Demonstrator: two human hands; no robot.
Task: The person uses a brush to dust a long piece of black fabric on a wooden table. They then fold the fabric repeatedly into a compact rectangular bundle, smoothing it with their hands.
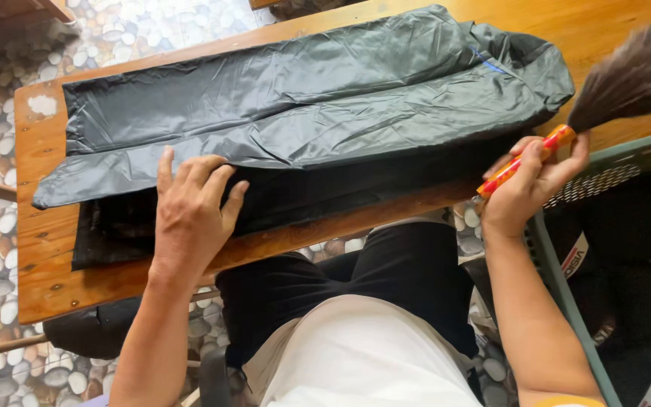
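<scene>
Dark grey, shiny folded garment (303, 98) lay across the wooden table (47, 279) before you. Your left hand (190, 215) pressed flat, fingers spread, on its near edge. Your right hand (529, 188), off the garment's right end, gripped a brush's orange handle (525, 160), bristles (634, 71) pointing away.

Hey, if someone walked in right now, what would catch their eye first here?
Probably the dark shiny garment spread across the wooden bench, with the left hand pressed flat on its near edge. Next, the right hand at the right, gripping a brush by its orange and yellow handle, dark bristles fanning toward the upper right corner.
</scene>
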